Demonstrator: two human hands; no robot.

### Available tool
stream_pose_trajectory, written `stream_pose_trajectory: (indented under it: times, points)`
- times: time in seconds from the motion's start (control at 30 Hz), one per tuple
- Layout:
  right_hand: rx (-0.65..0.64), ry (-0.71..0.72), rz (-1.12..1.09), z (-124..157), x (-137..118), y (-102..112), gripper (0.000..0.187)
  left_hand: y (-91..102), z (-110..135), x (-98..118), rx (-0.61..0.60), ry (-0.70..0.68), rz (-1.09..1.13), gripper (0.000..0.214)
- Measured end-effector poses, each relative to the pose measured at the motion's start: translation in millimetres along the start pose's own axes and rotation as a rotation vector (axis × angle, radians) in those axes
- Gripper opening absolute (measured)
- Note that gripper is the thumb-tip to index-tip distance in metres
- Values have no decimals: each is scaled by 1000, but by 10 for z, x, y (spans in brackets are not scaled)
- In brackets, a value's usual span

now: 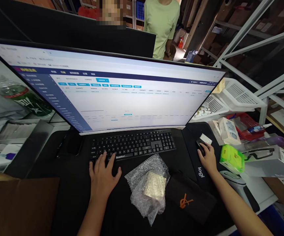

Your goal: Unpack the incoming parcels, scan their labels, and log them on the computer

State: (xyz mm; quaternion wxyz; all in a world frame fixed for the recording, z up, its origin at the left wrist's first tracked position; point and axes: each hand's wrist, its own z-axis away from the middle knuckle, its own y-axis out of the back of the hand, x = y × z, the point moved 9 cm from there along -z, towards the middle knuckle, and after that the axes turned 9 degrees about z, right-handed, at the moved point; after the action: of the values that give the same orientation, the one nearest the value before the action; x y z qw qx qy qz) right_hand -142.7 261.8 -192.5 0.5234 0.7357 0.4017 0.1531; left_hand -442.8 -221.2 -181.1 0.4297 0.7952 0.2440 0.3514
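My left hand (103,175) lies with fingers spread at the lower left edge of a black keyboard (132,144). Over a black computer mouse (201,147) on a dark mouse pad (193,164), my right hand (208,158) rests with its fingers wrapped round it. Between my arms sits a gold box (154,186) inside clear bubble wrap (142,173). Beside it lies a black pouch (193,198) with an orange logo. A wide monitor (142,101) behind the keyboard shows a web page with a table; its text is too blurred to read.
A barcode scanner (235,183) and a green tissue pack (232,159) stand right of my right arm. Farther right are a red basket (249,126) and white baskets (240,91). At left are a cardboard box (21,206) and a green bottle (30,101). A person (160,26) stands behind the monitors.
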Motion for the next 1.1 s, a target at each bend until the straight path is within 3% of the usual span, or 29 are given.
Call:
stream_pose_trajectory:
  times: [1.1]
  points:
    - [-15,23,30,12,-11,-4,47,-16,8,-5,-13,-5,-19,51]
